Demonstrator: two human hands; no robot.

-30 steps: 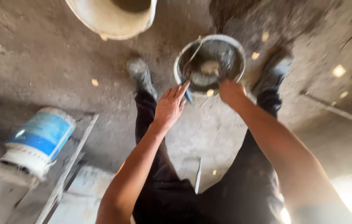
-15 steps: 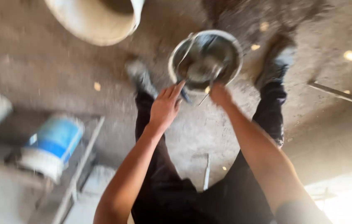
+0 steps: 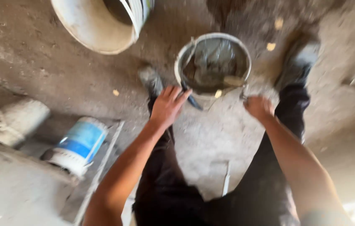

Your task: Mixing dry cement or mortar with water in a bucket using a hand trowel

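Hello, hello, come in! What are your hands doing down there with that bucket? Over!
Left hand open, fingers on the bucket rim by a dark tool. Right hand closed at the rim's other side; grip blurred. Bucket holds grey mix, stands between both shoes. Nothing blocking.

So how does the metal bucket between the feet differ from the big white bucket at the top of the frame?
The metal bucket looks smaller and grey; the white bucket is wider and pale. The metal one holds dark wet grey mix, while the white one's inside is mostly cut off by the frame. The left hand and right hand are at the metal bucket's near rim; nothing touches the white one. Both are round and stand on the dusty floor.
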